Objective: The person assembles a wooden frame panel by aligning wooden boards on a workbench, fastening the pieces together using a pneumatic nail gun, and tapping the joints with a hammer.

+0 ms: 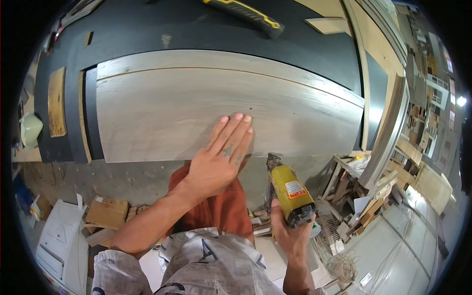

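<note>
A wide grey-stained wooden panel [172, 108] lies across the dark bench top, with a thin seam line running along its far part. My left hand [216, 160] rests flat on the panel near its front edge, fingers stretched out and holding nothing. In my right hand [290, 236] is a yellow and black nail gun [290, 191], gripped from below beside the bench. Its dark nose points up toward the panel's front edge, right of my left hand. Most of the fingers around its grip are hidden by the tool body.
A black and yellow hand tool [250, 17] lies beyond the panel. Wood strips edge the bench, with a wood block [57, 102] at the left and a pale offcut [329, 25] far right. Below stand a cardboard box [106, 211], a white cabinet [61, 241] and scrap wood.
</note>
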`<action>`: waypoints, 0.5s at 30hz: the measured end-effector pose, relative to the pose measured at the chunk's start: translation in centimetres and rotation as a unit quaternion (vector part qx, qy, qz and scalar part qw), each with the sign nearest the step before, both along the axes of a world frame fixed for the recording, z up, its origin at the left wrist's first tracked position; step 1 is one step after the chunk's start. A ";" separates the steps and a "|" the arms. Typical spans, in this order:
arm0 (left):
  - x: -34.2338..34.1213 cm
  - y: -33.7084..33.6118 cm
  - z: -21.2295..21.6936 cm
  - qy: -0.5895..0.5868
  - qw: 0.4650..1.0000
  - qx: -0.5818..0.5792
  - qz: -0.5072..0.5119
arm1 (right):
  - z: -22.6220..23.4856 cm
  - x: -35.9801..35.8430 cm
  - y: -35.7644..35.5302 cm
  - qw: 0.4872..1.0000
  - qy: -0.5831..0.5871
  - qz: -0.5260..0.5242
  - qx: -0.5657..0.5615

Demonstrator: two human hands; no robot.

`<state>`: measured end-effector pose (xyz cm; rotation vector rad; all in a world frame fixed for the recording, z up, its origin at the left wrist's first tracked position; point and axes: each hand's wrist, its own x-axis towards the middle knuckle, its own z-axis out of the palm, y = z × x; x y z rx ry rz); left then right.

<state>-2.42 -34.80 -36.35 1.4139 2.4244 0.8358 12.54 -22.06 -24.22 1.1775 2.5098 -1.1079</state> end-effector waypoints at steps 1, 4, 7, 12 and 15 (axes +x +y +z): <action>0.0 -0.1 -0.3 0.000 1.000 0.001 -0.007 | 0.0 -0.3 0.2 1.000 0.000 -0.007 0.001; 0.1 -0.4 -0.9 0.003 1.000 0.009 0.002 | 0.1 -0.8 0.4 0.999 -0.021 -0.012 -0.029; 0.1 -0.5 -0.9 0.005 1.000 0.006 -0.002 | -0.4 -0.5 0.5 0.998 0.001 -0.044 -0.048; 0.0 0.1 -0.2 -0.005 1.000 -0.006 -0.015 | 0.5 -0.9 1.2 0.999 -0.035 0.029 -0.022; 0.3 0.6 0.3 -0.050 0.998 0.020 0.015 | -0.5 0.2 1.9 0.984 -0.007 0.164 0.073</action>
